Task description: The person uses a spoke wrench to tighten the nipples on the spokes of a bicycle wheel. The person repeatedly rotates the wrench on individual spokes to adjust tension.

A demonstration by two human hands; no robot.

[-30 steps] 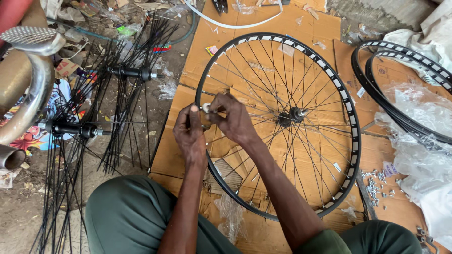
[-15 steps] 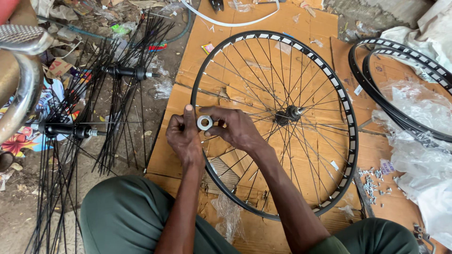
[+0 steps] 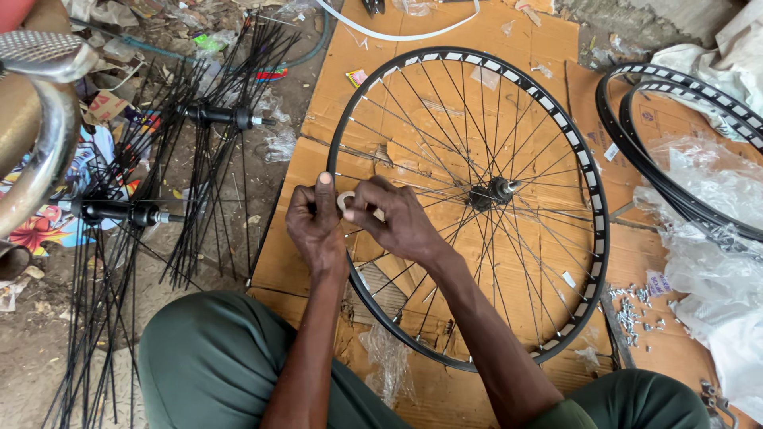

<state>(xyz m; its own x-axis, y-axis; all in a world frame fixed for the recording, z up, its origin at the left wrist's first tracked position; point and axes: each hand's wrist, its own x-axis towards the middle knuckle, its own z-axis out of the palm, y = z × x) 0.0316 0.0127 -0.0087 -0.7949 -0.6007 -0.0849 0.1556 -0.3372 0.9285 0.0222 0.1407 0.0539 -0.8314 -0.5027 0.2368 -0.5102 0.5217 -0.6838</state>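
A black spoked bicycle wheel [image 3: 592,199] lies flat on cardboard in front of me, its hub [image 3: 493,191] right of centre. My left hand [image 3: 314,226] grips the wheel's left rim, thumb pointing up. My right hand [image 3: 393,218] is beside it, pinching a small pale ring-shaped tool [image 3: 346,200] against the rim and the spoke ends there. Both forearms reach in from the bottom, over my green trouser legs.
Two black hubs [image 3: 218,116] [image 3: 119,213] with loose spokes fanned out lie on the dirt at left. Bare black rims [image 3: 675,183] rest at the right on cardboard [image 3: 358,71] beside clear plastic bags. Small metal nipples [image 3: 632,314] are scattered at lower right. A chrome handlebar [image 3: 40,119] crosses the upper left.
My hands stayed at the left rim. The pale ring, held openly between both hands half a second ago, is now pressed at the rim under my right fingers. The view shifted slightly.
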